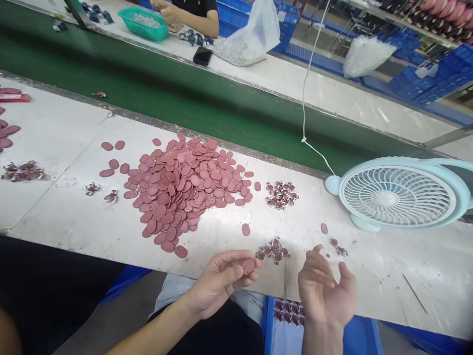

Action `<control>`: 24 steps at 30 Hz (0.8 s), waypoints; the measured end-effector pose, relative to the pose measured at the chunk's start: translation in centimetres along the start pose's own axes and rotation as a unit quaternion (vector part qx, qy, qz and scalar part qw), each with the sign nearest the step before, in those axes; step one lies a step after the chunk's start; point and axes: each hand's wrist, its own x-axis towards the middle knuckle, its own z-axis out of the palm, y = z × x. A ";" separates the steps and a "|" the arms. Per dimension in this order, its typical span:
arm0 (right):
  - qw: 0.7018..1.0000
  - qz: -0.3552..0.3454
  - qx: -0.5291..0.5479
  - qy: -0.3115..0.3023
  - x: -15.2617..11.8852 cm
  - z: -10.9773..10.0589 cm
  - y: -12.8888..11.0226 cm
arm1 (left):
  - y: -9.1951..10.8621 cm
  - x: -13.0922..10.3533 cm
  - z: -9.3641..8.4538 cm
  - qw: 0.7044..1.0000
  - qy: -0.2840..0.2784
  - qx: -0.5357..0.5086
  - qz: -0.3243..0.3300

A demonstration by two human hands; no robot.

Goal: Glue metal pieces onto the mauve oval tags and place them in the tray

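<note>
My left hand (221,281) pinches a reddish oval piece (249,266) with small holes between thumb and fingers, above the table's front edge. To its right, my right hand (327,286) is raised with thumb and fingers apart, holding nothing that I can make out. A cluster of small dark red and silver parts (273,250) lies between the hands. Just beyond my right hand are a few more small parts (338,247) and a single oval piece (324,228). A large heap of the same ovals (185,182) covers the white table (92,217) at left centre.
A light blue fan (399,195) stands at the right, its white cord running upward. Another small-part cluster (282,195) sits behind. Below the table edge is a blue crate (360,335). Across the green belt (221,113), a person's arm (195,19) is near a teal basket (144,30).
</note>
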 end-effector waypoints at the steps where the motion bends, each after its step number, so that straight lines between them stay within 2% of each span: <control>1: 0.995 0.062 0.076 -0.025 0.9 -1.0 -1.9 | 0.1 0.0 -0.2 1.000 0.004 -0.003 -0.001; 4: 0.988 0.108 0.102 -0.048 3.0 -3.4 -6.2 | 0.2 0.0 -0.6 1.000 0.013 -0.010 -0.003; 7: 0.990 0.100 0.078 -0.067 3.0 -3.7 -7.0 | 0.3 0.1 -0.9 1.000 0.023 -0.009 -0.007; 8: 0.994 0.078 0.033 -0.064 2.6 -3.4 -6.4 | 0.4 0.0 -0.9 1.000 0.027 -0.008 -0.007; 9: 0.997 0.038 -0.059 -0.045 2.0 -3.0 -5.6 | 0.5 0.0 -0.9 0.999 0.032 -0.007 -0.006; 10: 0.983 -0.013 -0.185 -0.014 1.3 -2.5 -4.5 | 0.6 0.0 -1.0 0.999 0.035 -0.006 -0.005; 11: 0.943 -0.068 -0.325 0.025 0.7 -2.1 -3.3 | 0.6 0.0 -1.0 0.999 0.036 -0.005 -0.004; 13: 0.812 -0.138 -0.559 0.096 -0.1 -1.5 -1.1 | 0.8 -0.1 -1.1 0.999 0.038 -0.002 -0.002; 14: 0.757 -0.143 -0.627 0.115 -0.2 -1.3 -0.3 | 0.9 -0.1 -1.2 0.999 0.040 -0.001 -0.002; 15: 0.728 -0.130 -0.662 0.121 -0.1 -1.2 0.4 | 0.9 -0.1 -1.2 0.999 0.041 0.000 -0.003; 17: 0.651 -0.111 -0.740 0.130 0.4 -1.1 1.1 | 1.0 -0.2 -1.1 0.999 0.044 0.002 -0.007; 20: 0.552 -0.094 -0.817 0.136 1.2 -0.9 1.1 | 1.0 -0.2 -0.9 0.999 0.047 0.005 -0.014; 22: 0.505 -0.089 -0.847 0.141 1.3 -0.8 0.7 | 1.0 -0.2 -0.8 0.999 0.050 0.006 -0.018; 24: 0.475 -0.087 -0.863 0.147 1.1 -0.5 0.2 | 1.0 -0.2 -0.8 0.998 0.054 0.007 -0.020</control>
